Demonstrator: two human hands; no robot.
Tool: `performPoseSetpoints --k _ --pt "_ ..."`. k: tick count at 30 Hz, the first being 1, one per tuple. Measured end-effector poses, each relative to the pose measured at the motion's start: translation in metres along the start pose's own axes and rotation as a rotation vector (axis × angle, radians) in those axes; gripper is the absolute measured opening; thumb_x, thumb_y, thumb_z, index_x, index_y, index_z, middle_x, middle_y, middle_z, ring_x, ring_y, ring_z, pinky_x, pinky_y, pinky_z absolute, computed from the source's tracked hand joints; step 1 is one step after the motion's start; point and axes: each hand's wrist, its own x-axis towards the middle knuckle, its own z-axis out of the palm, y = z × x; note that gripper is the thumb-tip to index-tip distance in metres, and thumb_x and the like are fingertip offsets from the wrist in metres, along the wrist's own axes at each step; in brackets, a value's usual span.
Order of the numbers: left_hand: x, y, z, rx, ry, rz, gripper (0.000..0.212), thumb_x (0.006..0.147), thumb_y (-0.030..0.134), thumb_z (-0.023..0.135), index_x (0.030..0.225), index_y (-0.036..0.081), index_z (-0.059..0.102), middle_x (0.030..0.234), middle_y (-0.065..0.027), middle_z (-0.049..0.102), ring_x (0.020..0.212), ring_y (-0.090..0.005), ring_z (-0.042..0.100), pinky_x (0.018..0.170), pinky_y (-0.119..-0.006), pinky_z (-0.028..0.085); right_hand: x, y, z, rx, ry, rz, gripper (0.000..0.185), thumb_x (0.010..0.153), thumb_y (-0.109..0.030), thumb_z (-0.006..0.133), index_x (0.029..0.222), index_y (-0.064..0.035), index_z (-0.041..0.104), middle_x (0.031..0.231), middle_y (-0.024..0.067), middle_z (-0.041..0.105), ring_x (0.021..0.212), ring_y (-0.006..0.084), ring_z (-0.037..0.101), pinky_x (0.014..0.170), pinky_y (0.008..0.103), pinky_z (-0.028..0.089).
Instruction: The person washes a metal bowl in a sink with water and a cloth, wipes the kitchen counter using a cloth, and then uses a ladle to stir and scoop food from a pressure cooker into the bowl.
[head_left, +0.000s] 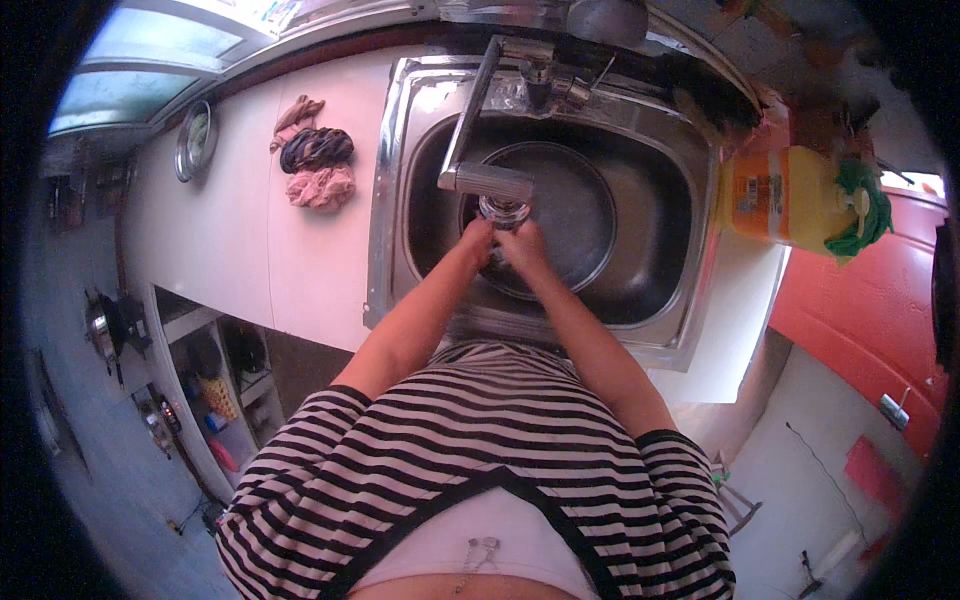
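My left hand (478, 244) and my right hand (523, 246) are close together beneath the spout end of a chrome kitchen faucet (491, 182). The spout head hides most of my fingers, so whether they hold anything cannot be told. Both hands are over a stainless steel sink (652, 247). Within the sink is a wide round metal pan or basin (574, 202), its left side partly covered by the faucet and my hands. The faucet's base and lever (581, 88) stand at the sink's back rim.
Left of the sink, bunched pink and dark cloths (319, 161) lie on the white countertop (232, 217). Farther left is a metal bowl (196, 141) with something greenish inside. A large yellow plastic jug (799, 196), topped with green cloth (862, 210), stands at right, near a red panel (840, 300).
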Motion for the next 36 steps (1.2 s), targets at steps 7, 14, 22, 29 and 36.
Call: performPoseSetpoints --k 7,14,22,29,36 --pt "0.043 -0.026 -0.027 0.2 0.057 -0.014 0.025 0.076 0.019 0.053 0.1 0.013 0.054 0.093 -0.0041 0.057 0.084 -0.0198 0.055 0.068 -0.04 0.044 0.068 0.084 -0.003 -0.417 0.403 -0.248 0.027 0.072 -0.013 0.055 0.097 -0.0044 0.052 0.088 0.016 0.058 0.082 0.0327 0.056 0.072 0.037 0.044" --pt "0.038 -0.016 -0.027 -0.159 -0.128 -0.196 0.029 0.076 0.028 0.054 0.102 0.016 0.052 0.098 -0.0045 0.055 0.089 -0.0201 0.052 0.072 -0.039 0.044 0.029 0.027 -0.015 -0.318 0.165 -0.008 0.029 0.074 -0.026 0.053 0.093 -0.0044 0.055 0.08 0.0175 0.059 0.076 0.0371 0.056 0.068 0.0412 0.045" --pt "0.047 -0.019 -0.008 -0.32 -0.282 -0.066 0.021 0.081 0.023 0.051 0.096 0.008 0.054 0.095 -0.0045 0.057 0.089 -0.0183 0.054 0.079 -0.033 0.044 0.008 0.008 -0.007 -0.256 0.107 -0.279 0.033 0.072 -0.027 0.054 0.095 -0.003 0.052 0.088 0.0189 0.056 0.082 0.0357 0.054 0.068 0.0411 0.043" --pt "0.022 0.006 -0.035 -0.473 -0.775 -0.307 0.026 0.078 0.034 0.051 0.094 0.013 0.055 0.092 -0.0052 0.057 0.084 -0.0195 0.055 0.077 -0.033 0.044 0.02 0.057 -0.033 -0.385 0.291 0.257 0.03 0.073 -0.025 0.053 0.094 -0.0034 0.053 0.088 0.0182 0.057 0.082 0.0351 0.054 0.067 0.0423 0.043" --pt "0.015 -0.019 -0.01 -0.23 -0.544 0.306 0.044 0.07 0.044 0.055 0.096 0.01 0.056 0.097 -0.0087 0.056 0.091 -0.0234 0.051 0.088 -0.039 0.036 -0.019 -0.017 0.011 -0.218 0.07 -0.287 0.028 0.07 -0.029 0.055 0.081 -0.0039 0.057 0.081 0.0161 0.057 0.07 0.0357 0.055 0.061 0.0427 0.043"
